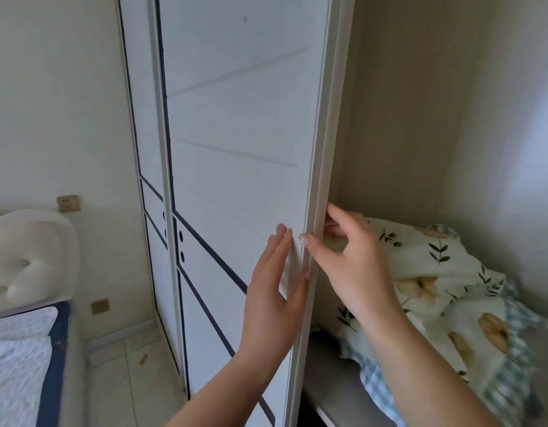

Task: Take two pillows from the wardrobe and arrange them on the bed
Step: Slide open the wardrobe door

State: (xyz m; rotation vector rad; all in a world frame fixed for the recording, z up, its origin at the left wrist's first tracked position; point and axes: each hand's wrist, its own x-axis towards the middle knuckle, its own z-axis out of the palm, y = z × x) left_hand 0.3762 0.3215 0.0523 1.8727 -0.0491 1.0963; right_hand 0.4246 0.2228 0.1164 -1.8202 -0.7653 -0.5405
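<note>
The right hand (353, 266) pinches the edge of the door (235, 149) — thumb in front, fingers curled behind it. The left hand (276, 291) lies flat on the door's face, fingers together, gripping nothing. Inside the wardrobe (420, 118), floral pillows (445, 288) lie on the shelf (331, 380). The bed (17, 365) stands at far left.
</note>
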